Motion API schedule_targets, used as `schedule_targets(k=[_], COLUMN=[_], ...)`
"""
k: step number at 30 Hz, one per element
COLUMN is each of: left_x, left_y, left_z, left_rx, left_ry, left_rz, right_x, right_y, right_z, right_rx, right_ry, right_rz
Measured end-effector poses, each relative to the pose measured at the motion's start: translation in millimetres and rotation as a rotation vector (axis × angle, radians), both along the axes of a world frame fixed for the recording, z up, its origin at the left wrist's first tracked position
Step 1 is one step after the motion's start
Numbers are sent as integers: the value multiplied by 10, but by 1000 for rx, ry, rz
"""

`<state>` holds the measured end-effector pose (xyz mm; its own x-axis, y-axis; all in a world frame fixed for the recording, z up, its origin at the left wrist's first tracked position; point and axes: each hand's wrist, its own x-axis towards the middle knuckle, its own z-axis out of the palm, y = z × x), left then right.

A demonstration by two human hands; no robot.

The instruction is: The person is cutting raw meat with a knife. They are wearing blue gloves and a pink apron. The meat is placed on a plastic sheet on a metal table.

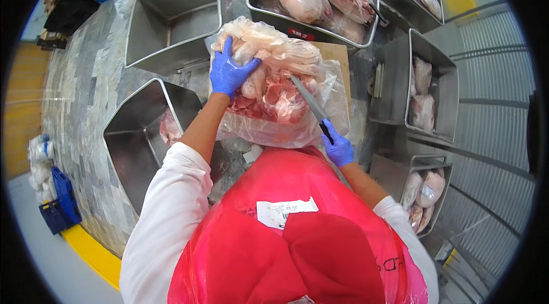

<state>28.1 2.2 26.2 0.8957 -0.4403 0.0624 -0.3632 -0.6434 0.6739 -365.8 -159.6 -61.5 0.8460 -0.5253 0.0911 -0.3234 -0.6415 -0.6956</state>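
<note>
A large piece of raw meat [281, 98] sits in front of me, partly covered at its far side by a bunched clear plastic bag [269, 38]. My left hand [230, 72], in a blue glove, rests on the bag's left side with thumb and forefinger spread; its other fingers are hard to make out. In my right hand [339, 148], also gloved in blue, is a knife [309, 100] with a black handle. Its blade slants up and left, the tip at the right part of the meat. More loose plastic [274, 132] lies under the meat's near edge.
Metal tubs surround me: one at far left [171, 12], one at near left [134, 149] with a meat piece [170, 126]. A far tub [366, 35] and several right-hand tubs [440, 98] hold bagged meat. A tan board [338, 55] shows behind the plastic.
</note>
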Motion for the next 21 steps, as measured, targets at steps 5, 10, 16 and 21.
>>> schedule_targets(k=[5, 10, 16, 21], left_x=[-93, -232, -79, 804], left_y=[144, 166, -134, -228], left_z=[-136, -82, 321, 127], left_rx=[43, 46, 42, 175], left_ry=[-85, -63, -514, 78], left_rz=[105, 178, -5, -248], right_x=[109, 18, 624, 1360], right_y=[124, -183, -342, -157], right_z=[864, 1786, 2518, 3129], right_rx=[63, -74, -242, -379], right_ry=[231, 458, 732, 877], right_rz=[-33, 68, 239, 395])
